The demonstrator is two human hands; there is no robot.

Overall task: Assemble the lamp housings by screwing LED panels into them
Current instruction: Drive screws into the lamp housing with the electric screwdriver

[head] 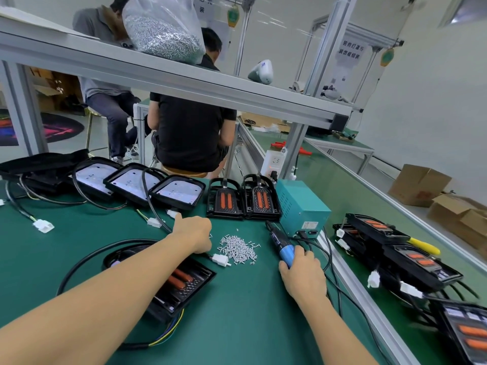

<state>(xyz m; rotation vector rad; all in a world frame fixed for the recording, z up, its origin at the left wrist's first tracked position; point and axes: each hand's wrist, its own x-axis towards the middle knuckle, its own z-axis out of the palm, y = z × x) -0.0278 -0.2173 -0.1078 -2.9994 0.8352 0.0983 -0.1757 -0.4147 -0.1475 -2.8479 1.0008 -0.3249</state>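
Row of lamp housings (176, 192) with LED panels seated lies far-left on the green mat (237, 325), long axes slanting away; one housing (181, 288) sits under the left forearm; left hand (193, 234), nearer the row, reaches past it, fingers hidden, grasp cannot be told; screw pile (238, 248) just right of it; right hand (300, 272) wrapped round blue electric screwdriver (283, 246), tip pointing away; factory benches beyond.

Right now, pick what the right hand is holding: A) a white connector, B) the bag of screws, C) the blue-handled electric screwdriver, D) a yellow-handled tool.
C: the right hand curls round the blue-handled electric screwdriver lying on the green mat beside the loose screw pile.
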